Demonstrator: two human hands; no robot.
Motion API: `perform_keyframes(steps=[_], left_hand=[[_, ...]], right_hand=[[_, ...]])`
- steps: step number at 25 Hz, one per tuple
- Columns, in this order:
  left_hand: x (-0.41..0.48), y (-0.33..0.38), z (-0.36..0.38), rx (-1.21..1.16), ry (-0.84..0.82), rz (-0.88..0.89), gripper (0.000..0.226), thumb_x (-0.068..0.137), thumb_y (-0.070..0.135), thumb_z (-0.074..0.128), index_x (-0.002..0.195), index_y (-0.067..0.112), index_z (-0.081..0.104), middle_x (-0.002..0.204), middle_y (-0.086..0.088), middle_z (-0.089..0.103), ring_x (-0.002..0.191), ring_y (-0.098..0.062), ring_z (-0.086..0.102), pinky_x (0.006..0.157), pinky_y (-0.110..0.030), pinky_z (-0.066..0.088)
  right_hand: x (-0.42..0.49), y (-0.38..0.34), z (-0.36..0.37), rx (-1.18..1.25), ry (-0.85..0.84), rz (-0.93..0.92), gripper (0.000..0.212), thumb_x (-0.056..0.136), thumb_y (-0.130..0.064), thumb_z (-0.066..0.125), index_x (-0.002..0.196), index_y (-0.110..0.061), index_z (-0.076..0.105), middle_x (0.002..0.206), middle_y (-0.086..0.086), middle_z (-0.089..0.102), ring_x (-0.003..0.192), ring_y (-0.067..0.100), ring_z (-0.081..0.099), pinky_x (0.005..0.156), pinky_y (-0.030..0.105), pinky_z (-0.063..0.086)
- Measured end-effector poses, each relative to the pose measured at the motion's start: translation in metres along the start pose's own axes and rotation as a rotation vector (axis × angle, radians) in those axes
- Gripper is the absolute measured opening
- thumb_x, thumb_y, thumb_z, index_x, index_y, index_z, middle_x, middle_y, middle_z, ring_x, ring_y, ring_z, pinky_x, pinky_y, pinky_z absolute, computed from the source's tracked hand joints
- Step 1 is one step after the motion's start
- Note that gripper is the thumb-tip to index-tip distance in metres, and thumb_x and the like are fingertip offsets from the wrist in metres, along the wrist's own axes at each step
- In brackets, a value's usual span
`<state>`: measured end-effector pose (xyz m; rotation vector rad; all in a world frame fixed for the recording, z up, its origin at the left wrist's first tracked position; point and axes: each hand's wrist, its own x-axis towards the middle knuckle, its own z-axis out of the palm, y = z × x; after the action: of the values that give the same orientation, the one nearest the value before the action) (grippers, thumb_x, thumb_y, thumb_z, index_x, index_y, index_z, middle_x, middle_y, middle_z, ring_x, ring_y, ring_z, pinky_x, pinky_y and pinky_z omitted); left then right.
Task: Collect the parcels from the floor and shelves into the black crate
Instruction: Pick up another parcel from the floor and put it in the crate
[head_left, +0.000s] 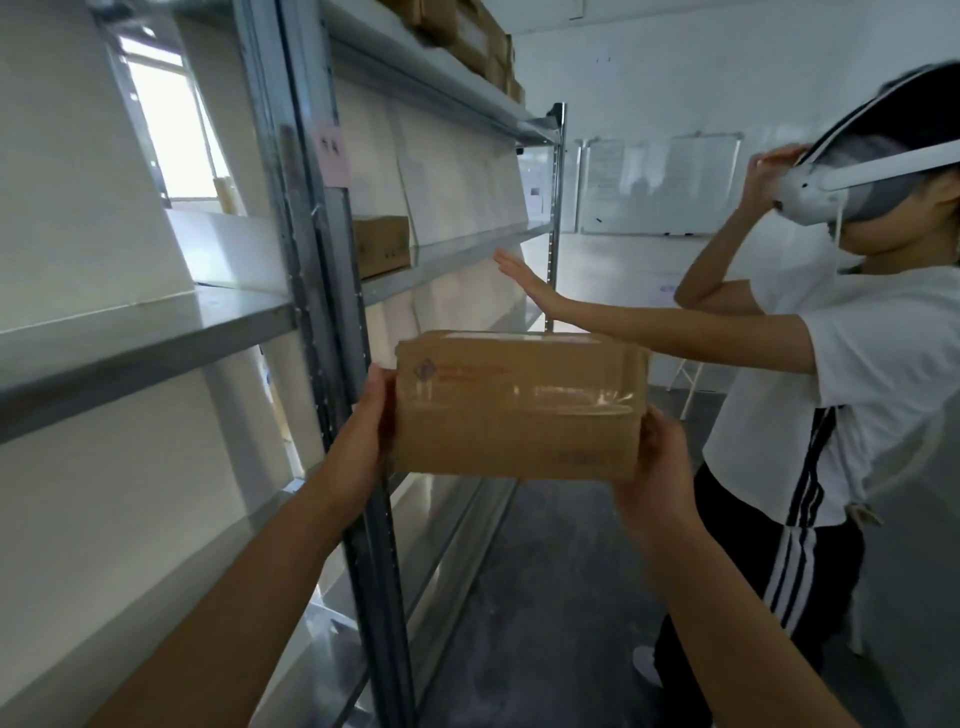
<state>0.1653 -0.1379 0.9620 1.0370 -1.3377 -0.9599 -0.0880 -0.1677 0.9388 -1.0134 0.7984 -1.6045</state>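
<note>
I hold a brown taped cardboard parcel (519, 405) in the air in front of the metal shelving (332, 291). My left hand (371, 415) grips its left end and my right hand (657, 457) grips its lower right end. Another brown parcel (382, 244) sits on the middle shelf behind the upright. Several more cardboard boxes (478, 41) are stacked on the top shelf. The black crate is out of view.
A person (841, 364) in a white T-shirt and a headset stands close on the right, one hand (524, 280) stretched toward the shelf. The grey floor aisle (545, 597) runs between us. A whiteboard (660, 182) hangs on the far wall.
</note>
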Motion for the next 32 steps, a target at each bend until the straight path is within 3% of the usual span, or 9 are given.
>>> perform_keyframes(steps=[3,7,12,17,21,23,28,30,32], left_hand=[[-0.008,0.004,0.004,-0.047,-0.005,-0.029,0.064,0.075,0.08,0.029,0.104,0.039,0.068,0.109,0.002,0.071,0.101,-0.014,0.068,0.078,-0.027,0.055],[-0.028,0.006,0.019,-0.027,0.092,-0.036,0.053,0.084,0.065,0.033,0.113,0.031,0.063,0.105,-0.001,0.072,0.094,-0.016,0.07,0.068,-0.027,0.057],[-0.063,0.008,0.015,0.04,0.252,0.054,0.024,0.096,0.044,0.038,0.114,0.043,0.054,0.1,0.009,0.072,0.09,-0.009,0.07,0.062,-0.02,0.056],[-0.123,0.019,-0.007,0.195,0.442,0.051,0.026,0.092,0.031,0.052,0.116,0.043,0.052,0.102,0.009,0.072,0.092,-0.013,0.07,0.064,-0.023,0.057],[-0.185,0.043,-0.024,0.262,0.559,0.035,0.036,0.08,0.04,0.06,0.115,0.043,0.059,0.102,0.002,0.073,0.09,-0.018,0.071,0.064,-0.025,0.057],[-0.217,0.058,-0.032,0.307,0.594,-0.01,0.043,0.078,0.041,0.06,0.121,0.039,0.058,0.103,-0.001,0.073,0.091,-0.02,0.071,0.067,-0.03,0.058],[-0.292,0.1,-0.048,0.422,0.693,-0.078,0.039,0.08,0.044,0.059,0.119,0.04,0.06,0.101,-0.001,0.073,0.092,-0.023,0.071,0.067,-0.033,0.059],[-0.327,0.111,-0.054,0.422,0.808,-0.052,0.035,0.084,0.043,0.058,0.12,0.043,0.059,0.107,0.006,0.072,0.096,-0.018,0.069,0.072,-0.031,0.057],[-0.369,0.116,-0.058,0.465,0.957,-0.013,0.038,0.085,0.046,0.055,0.123,0.046,0.055,0.119,0.016,0.065,0.108,-0.009,0.063,0.089,-0.032,0.05]], right_hand=[[-0.003,0.001,0.003,0.086,-0.116,0.138,0.045,0.093,-0.043,0.035,0.092,-0.022,0.075,0.097,0.005,0.075,0.089,0.022,0.071,0.063,0.031,0.059],[-0.006,-0.004,0.008,-0.015,-0.214,0.172,0.052,0.087,-0.053,0.038,0.114,-0.018,0.064,0.106,0.009,0.072,0.096,0.029,0.069,0.073,0.047,0.058],[-0.012,0.011,0.018,-0.032,-0.301,0.196,0.038,0.096,-0.043,0.038,0.131,-0.032,0.045,0.1,-0.004,0.074,0.088,0.019,0.072,0.067,0.039,0.059],[-0.031,0.036,0.045,0.027,-0.513,0.3,0.043,0.088,-0.039,0.053,0.13,-0.036,0.044,0.1,-0.004,0.073,0.09,0.018,0.071,0.074,0.044,0.059],[-0.064,0.057,0.068,0.107,-0.797,0.47,0.07,0.075,-0.048,0.064,0.137,-0.036,0.036,0.123,0.003,0.064,0.106,0.022,0.065,0.079,0.041,0.056],[-0.085,0.065,0.078,0.092,-0.948,0.554,0.073,0.074,-0.05,0.062,0.139,-0.036,0.034,0.13,0.006,0.057,0.115,0.027,0.059,0.091,0.049,0.051],[-0.136,0.074,0.109,0.023,-1.256,0.687,0.067,0.071,-0.057,0.065,0.129,-0.026,0.05,0.124,0.016,0.06,0.116,0.032,0.057,0.099,0.051,0.046],[-0.166,0.073,0.128,0.06,-1.288,0.694,0.064,0.073,-0.056,0.063,0.126,-0.023,0.054,0.121,0.017,0.062,0.114,0.034,0.059,0.098,0.053,0.046],[-0.204,0.071,0.15,0.142,-1.266,0.77,0.064,0.074,-0.056,0.062,0.127,-0.02,0.054,0.12,0.017,0.063,0.113,0.034,0.06,0.098,0.054,0.045]])
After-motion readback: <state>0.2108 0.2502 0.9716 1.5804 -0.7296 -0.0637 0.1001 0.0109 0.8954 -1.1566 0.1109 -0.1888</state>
